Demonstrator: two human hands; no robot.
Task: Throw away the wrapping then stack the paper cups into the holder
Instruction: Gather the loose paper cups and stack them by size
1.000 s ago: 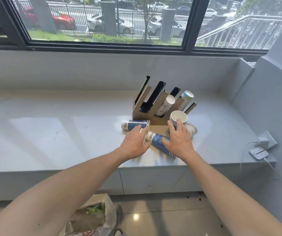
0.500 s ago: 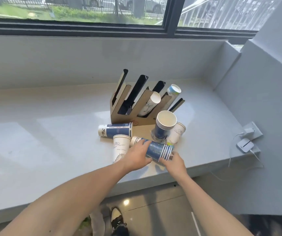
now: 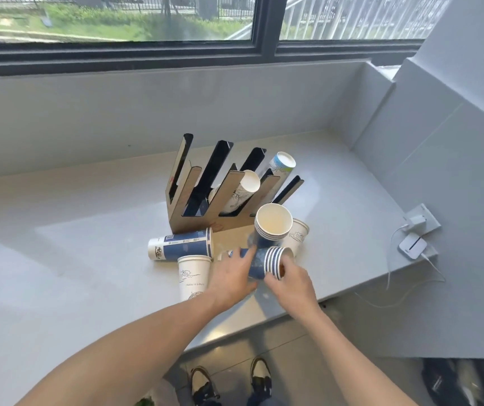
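A brown cardboard cup holder point(image 3: 194, 219) with slanted black slots stands on the grey ledge point(image 3: 59, 259); a white cup stack point(image 3: 242, 190) and a blue-green cup stack point(image 3: 281, 164) lean in its right slots. A blue cup stack point(image 3: 268, 260) lies on its side in front, rims to the right. My left hand point(image 3: 232, 278) grips its narrow end and my right hand point(image 3: 292, 281) holds its rim end. Around it are a lying blue stack point(image 3: 180, 244), a white stack point(image 3: 192, 275), an upright blue stack point(image 3: 273, 225) and a white cup point(image 3: 298, 237). I cannot make out any wrapping.
A white charger and socket point(image 3: 416, 227) with cables sit at the ledge's right end, by the grey side wall. The window runs behind the ledge. The front edge is close under my hands, with my shoes point(image 3: 229, 379) on the tiled floor below.
Both hands moved onto the lying blue cup stack and took hold of its two ends. The camera tilted down and nearer, so the bag on the floor left the view.
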